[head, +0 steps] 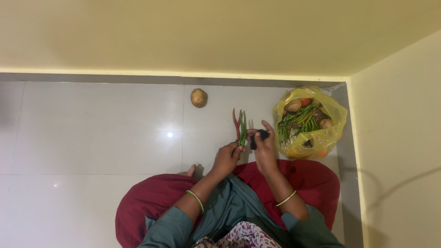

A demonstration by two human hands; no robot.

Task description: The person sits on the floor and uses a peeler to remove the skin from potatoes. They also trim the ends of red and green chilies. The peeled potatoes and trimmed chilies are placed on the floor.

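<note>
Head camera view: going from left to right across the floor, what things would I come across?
Potato → left hand holding a bunch of green and red chillies → right hand gripping a small dark object → yellow plastic bag of vegetables by the wall.

Green and red chillies [240,127], yellow bag [310,123], tan potato [198,97], white floor tiles [92,128].

left hand [226,158] gripping chillies [240,126], yellow bag [310,123] nearby
</note>
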